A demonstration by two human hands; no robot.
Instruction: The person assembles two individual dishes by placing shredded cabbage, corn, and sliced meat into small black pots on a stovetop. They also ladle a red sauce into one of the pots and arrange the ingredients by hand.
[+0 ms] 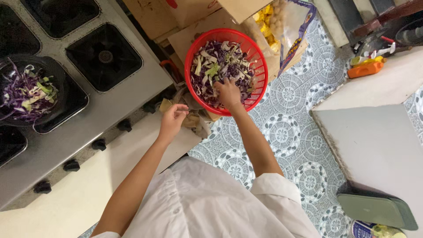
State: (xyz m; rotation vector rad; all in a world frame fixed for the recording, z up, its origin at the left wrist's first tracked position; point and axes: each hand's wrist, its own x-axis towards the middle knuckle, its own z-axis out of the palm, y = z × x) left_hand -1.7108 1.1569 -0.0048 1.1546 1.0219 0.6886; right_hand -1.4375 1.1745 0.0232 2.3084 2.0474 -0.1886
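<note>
View from above of a person in a white shirt standing over a patterned grey and white tiled floor. The right hand (pixel 228 92) reaches forward into a round red plastic colander (pixel 260 57) and rests palm down on a heap of shredded purple and pale green cabbage (pixel 216 61), fingers spread and pressed into the shreds; whether it has closed on any cannot be told. The left hand (pixel 172 118) hovers just left of and nearer than the colander, fingers loosely curled and half open, holding nothing that can be seen.

The colander sits on brown cardboard boxes (pixel 185 17) at the far middle of the scene. Just right of it lies a clear plastic bag (pixel 291 26) with blue-purple printed edges, holding yellow and pale pieces. On the left is a steel gas stove (pixel 110 105) with black burners and black knobs; a dark pan (pixel 66 88) on it holds more shredded cabbage. At the right stands a white counter (pixel 374 132). Far right, an orange bottle (pixel 365 69) lies on its side. Near right, a grey-green lid (pixel 376 210) rests against the counter.
</note>
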